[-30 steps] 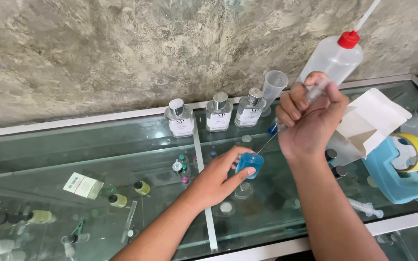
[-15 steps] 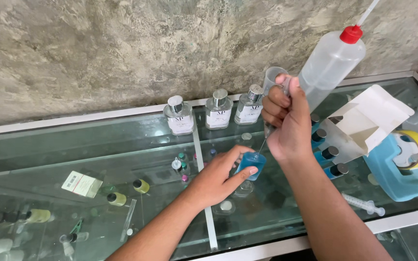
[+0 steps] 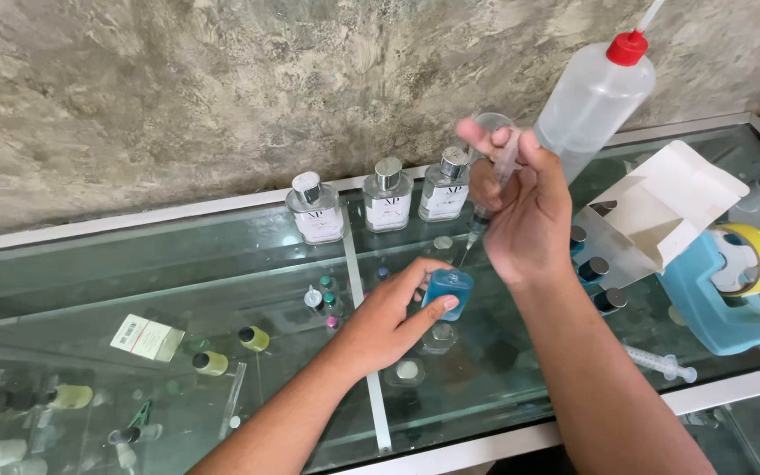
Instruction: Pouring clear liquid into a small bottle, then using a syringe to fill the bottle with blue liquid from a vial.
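Note:
My left hand (image 3: 390, 318) grips a small blue bottle (image 3: 448, 293) that stands open on the glass counter (image 3: 222, 264). My right hand (image 3: 521, 207) holds a syringe (image 3: 496, 185) pointing down, its needle tip just above the bottle's mouth. Behind the hands, three clear perfume bottles with silver caps (image 3: 387, 195) stand in a row by the wall.
A plastic squeeze bottle with a red nozzle (image 3: 593, 95) stands at the back right. An open white carton (image 3: 670, 204), a blue tape dispenser with yellow tape (image 3: 732, 281) and a spare syringe (image 3: 661, 361) lie to the right. Small vials show under the glass.
My right hand has moved left and lifted the syringe so its needle now hangs over the blue bottle. My left hand stays on the bottle.

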